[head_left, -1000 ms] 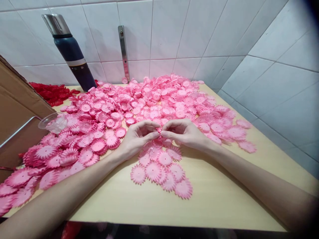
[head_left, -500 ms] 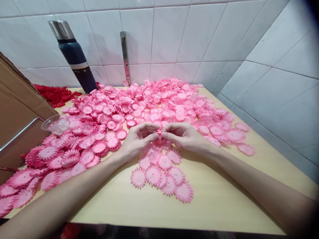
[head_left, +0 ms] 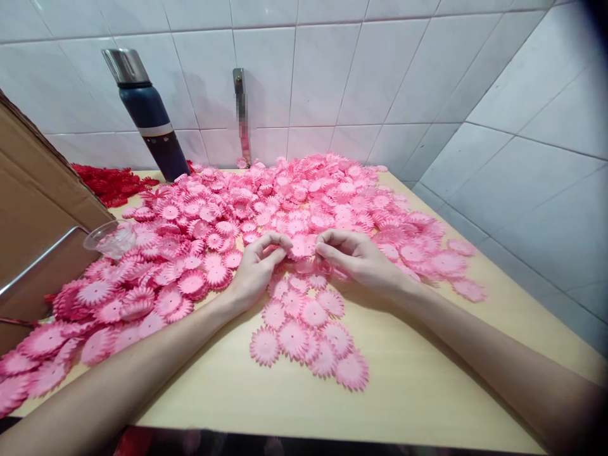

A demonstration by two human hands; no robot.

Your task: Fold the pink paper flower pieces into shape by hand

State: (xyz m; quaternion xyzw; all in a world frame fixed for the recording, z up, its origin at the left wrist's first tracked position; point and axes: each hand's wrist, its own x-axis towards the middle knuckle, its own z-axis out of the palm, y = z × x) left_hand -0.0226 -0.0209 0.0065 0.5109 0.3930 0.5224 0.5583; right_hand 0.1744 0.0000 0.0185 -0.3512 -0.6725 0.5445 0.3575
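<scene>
A pink flower-shaped disc [head_left: 303, 247] with a toothed edge is held up between my two hands. My left hand [head_left: 260, 265] pinches its left side between thumb and fingers. On the opposite side, my right hand [head_left: 352, 258] has its thumb and fingertips closed on the right edge. Below the hands, a loose cluster of pink flower discs [head_left: 293, 337] lies spread over the wooden tabletop [head_left: 213, 386]. Behind them spreads a big heap of similar discs [head_left: 327, 183].
At the left stand a cardboard box [head_left: 42, 196] and a clear plastic cup [head_left: 110, 239] lying among the discs. A dark blue bottle [head_left: 152, 120] stands near the tiled wall [head_left: 361, 69], with red pieces [head_left: 111, 185] beside it. A metal strip [head_left: 240, 95] is fixed to the wall.
My hands have drawn slightly apart, and the disc between them now shows its flat face. The view has shifted a little, so the background sits slightly lower.
</scene>
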